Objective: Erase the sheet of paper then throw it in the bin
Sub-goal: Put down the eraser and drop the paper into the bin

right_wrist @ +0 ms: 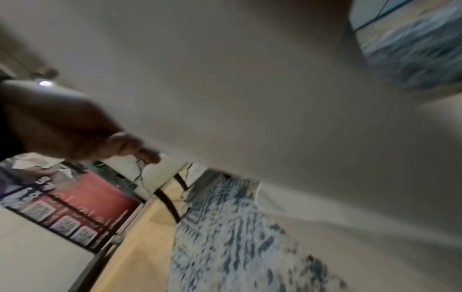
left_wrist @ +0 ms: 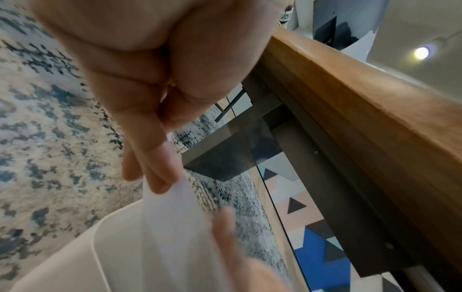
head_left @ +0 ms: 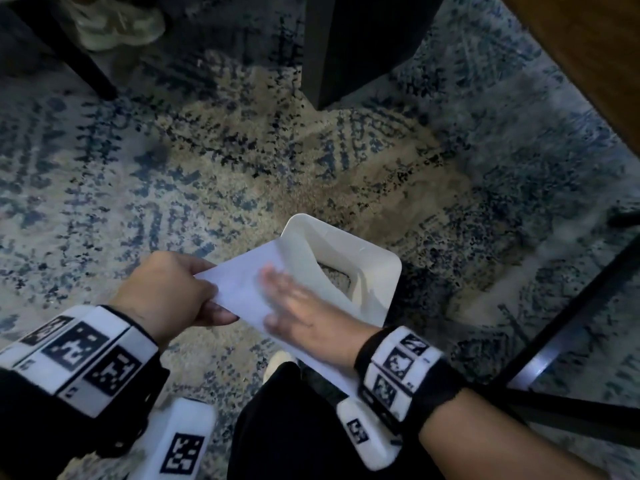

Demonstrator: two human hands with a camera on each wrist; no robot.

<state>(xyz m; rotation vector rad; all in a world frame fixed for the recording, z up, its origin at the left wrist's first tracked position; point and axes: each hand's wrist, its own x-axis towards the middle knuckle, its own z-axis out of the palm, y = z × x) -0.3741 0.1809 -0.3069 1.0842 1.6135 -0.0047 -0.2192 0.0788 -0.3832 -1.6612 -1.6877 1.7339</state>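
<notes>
Your left hand (head_left: 173,289), at the lower left of the head view, has its grip closed on the near edge of the sheet of paper (head_left: 242,285), thumb on top and fingers curled beneath; the left wrist view shows the fingers (left_wrist: 150,168) pinching the sheet (left_wrist: 175,227) from below. Your right hand (head_left: 304,313), just right of centre and blurred, lies flat on top of the sheet with straight fingers, its grip open and curled round nothing. The right wrist view is almost filled by the pale underside of the sheet (right_wrist: 250,98), with the thumb of your left hand (right_wrist: 125,146) at its edge. The sheet slants from the bottom centre of the head view up toward the middle, and its far corner lies over the near rim of the white bin (head_left: 363,258), which stands on the blue and beige patterned rug (head_left: 242,150) just beyond your hands. Farther up, a dark furniture leg (head_left: 346,46) rises at top centre, a shoe (head_left: 114,22) sits in the upper left corner, and the wooden tabletop (head_left: 588,46) edge crosses the upper right.
</notes>
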